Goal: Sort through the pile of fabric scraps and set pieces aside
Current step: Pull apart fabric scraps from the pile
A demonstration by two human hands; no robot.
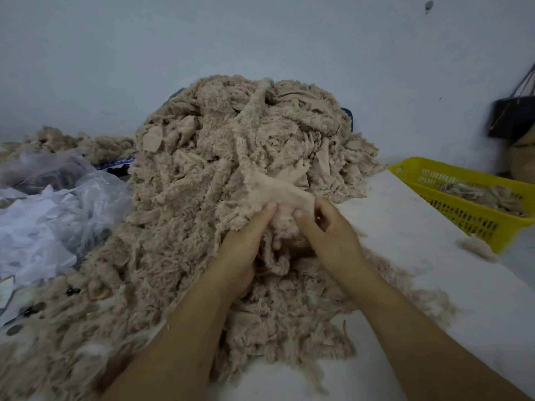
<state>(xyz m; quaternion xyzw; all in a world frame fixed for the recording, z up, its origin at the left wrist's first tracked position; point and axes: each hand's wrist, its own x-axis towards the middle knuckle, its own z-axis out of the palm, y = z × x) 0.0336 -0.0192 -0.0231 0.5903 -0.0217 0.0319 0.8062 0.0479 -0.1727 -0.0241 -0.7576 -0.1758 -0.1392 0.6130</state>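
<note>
Progress: judged to be early. The pile (237, 157) stands tall and spreads wide, while the yellow basket (417, 166) to the right of the pile holds only a shallow layer of similar beige pieces.
Left to do: nearly the whole pile appears unsorted, and the piece in hand is not yet set aside.
Scrap in hand: a beige scrap (278, 186) is lifted just off the near slope of the pile, right of its middle.
Scrap axis: its long axis runs roughly across the view, dipping slightly to the right. The smooth backing faces the camera, and the fluffy side seems turned away.
Left hand: the left hand (246, 244), at the near foot of the pile, pinches the scrap's lower edge with its thumb on top.
Right hand: the right hand (327, 230), just beside the left, pinches the same edge further right.
Surface: the pale surface (405, 256) shows to the right of the pile.
Other: crumpled clear plastic bags (43, 215) lie to the left of the pile.
</note>
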